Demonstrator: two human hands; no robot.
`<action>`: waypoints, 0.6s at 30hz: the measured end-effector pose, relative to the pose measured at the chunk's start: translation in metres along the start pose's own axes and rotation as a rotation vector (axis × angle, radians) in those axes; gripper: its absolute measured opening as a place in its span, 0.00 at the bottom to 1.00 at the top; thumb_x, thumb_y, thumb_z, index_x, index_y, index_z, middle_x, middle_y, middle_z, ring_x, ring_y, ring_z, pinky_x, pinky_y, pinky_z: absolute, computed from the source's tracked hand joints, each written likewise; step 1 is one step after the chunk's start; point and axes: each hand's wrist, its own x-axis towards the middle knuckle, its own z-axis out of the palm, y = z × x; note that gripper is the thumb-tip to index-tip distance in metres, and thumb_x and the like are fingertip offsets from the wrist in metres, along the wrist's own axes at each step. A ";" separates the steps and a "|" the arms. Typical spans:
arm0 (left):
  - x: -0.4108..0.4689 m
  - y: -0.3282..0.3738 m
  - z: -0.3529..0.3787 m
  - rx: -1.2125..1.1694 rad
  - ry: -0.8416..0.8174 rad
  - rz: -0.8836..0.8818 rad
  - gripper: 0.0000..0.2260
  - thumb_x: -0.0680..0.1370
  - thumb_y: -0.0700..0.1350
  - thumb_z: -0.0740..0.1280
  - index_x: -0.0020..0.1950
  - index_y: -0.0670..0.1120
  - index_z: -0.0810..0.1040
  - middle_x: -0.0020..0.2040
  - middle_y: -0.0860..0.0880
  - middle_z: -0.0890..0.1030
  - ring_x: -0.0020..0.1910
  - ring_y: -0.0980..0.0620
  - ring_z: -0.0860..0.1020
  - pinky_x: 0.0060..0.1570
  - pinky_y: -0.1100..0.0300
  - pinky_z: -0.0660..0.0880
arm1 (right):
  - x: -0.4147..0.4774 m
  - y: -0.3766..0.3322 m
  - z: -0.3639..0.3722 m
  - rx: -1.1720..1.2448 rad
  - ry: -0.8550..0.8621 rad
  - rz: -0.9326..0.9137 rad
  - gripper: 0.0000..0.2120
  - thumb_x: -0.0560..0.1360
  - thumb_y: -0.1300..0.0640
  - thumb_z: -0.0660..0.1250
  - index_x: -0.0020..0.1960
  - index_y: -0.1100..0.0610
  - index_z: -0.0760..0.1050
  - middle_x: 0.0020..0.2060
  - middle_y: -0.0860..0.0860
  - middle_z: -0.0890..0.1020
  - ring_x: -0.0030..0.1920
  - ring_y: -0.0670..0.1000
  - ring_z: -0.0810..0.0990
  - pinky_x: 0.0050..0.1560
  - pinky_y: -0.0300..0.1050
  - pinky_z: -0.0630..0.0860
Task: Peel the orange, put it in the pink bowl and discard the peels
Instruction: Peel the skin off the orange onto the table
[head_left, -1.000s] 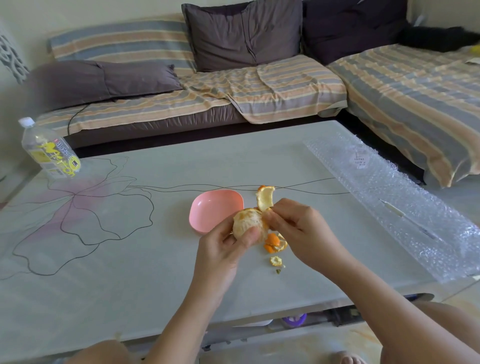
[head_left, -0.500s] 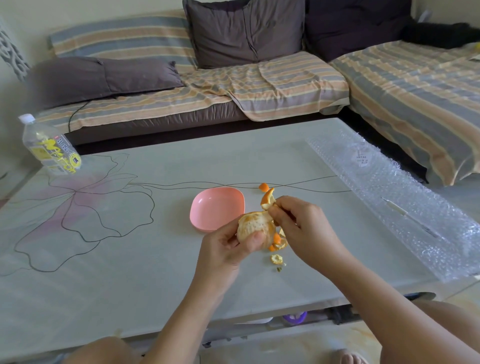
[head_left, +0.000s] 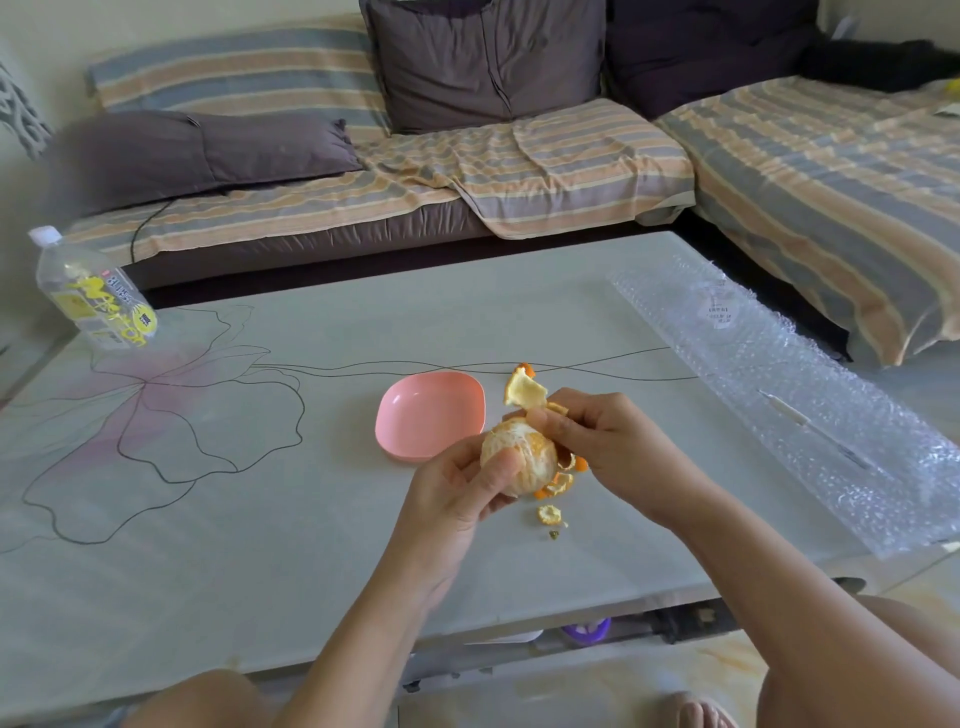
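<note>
Our right hand (head_left: 608, 447) has its grip pinched on a peel strip (head_left: 524, 389), now pulled up higher than half a second ago. Our left hand (head_left: 457, 499) grips the orange (head_left: 519, 457), nearly bare, above the table (head_left: 260, 519), just beside the empty pink bowl (head_left: 415, 415). Little rind seems left; scraps (head_left: 549, 514) on the table await discarding.

On the surface (head_left: 467, 322), the bowl (head_left: 430, 415) sat left of the orange (head_left: 530, 452); peel scraps (head_left: 549, 514) lay before it, a bottle (head_left: 93, 291) far left, bubble wrap (head_left: 779, 384) right, the sofa (head_left: 467, 182) behind.
</note>
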 end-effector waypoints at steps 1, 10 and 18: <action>-0.001 -0.001 0.000 0.009 -0.002 0.000 0.29 0.57 0.65 0.76 0.49 0.48 0.84 0.49 0.45 0.84 0.50 0.49 0.82 0.49 0.58 0.78 | 0.000 -0.001 -0.001 -0.052 0.017 -0.021 0.15 0.74 0.48 0.66 0.39 0.60 0.77 0.28 0.43 0.74 0.31 0.44 0.70 0.36 0.38 0.68; -0.004 -0.011 0.002 -0.043 -0.001 -0.053 0.29 0.56 0.67 0.76 0.45 0.46 0.85 0.49 0.45 0.85 0.51 0.48 0.82 0.49 0.57 0.78 | 0.003 0.005 0.003 -0.179 0.035 -0.119 0.11 0.77 0.53 0.65 0.40 0.58 0.79 0.31 0.61 0.74 0.30 0.47 0.67 0.33 0.41 0.65; -0.001 0.001 0.002 -0.434 -0.205 -0.200 0.29 0.57 0.61 0.78 0.49 0.43 0.85 0.46 0.42 0.84 0.42 0.48 0.83 0.41 0.57 0.80 | 0.007 0.023 0.017 0.200 -0.065 0.117 0.15 0.74 0.60 0.64 0.41 0.74 0.72 0.32 0.58 0.72 0.35 0.54 0.67 0.38 0.48 0.66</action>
